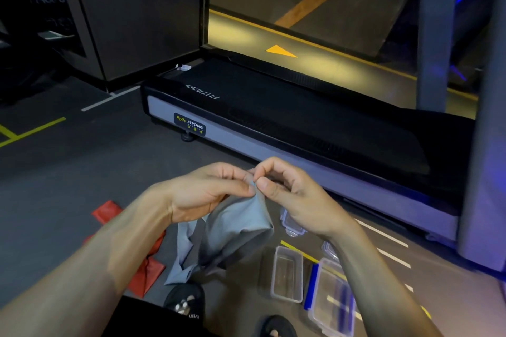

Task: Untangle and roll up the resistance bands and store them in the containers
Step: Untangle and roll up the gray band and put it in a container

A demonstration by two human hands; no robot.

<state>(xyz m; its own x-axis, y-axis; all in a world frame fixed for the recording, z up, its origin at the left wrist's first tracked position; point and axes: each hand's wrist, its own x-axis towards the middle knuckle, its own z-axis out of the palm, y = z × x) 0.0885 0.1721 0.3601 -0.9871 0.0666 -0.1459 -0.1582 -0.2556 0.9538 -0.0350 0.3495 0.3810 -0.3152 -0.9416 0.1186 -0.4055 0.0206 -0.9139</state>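
A grey-blue resistance band [232,230] hangs crumpled from both hands above the floor. My left hand [208,191] and my right hand [287,189] each pinch its top edge, fingertips nearly touching. A red band [147,268] lies on the floor under my left forearm, partly hidden. Clear plastic containers sit on the floor at lower right: a small open one [287,273], and a larger one [332,301] with a blue band [312,287] lying along its left edge. A clear lid [291,226] shows under my right wrist.
A black treadmill [301,128] with a grey side rail runs across the floor just beyond my hands, its grey upright [482,172] at the right. My dark shoes [186,301] are at the bottom. Yellow and white lines mark the dark floor.
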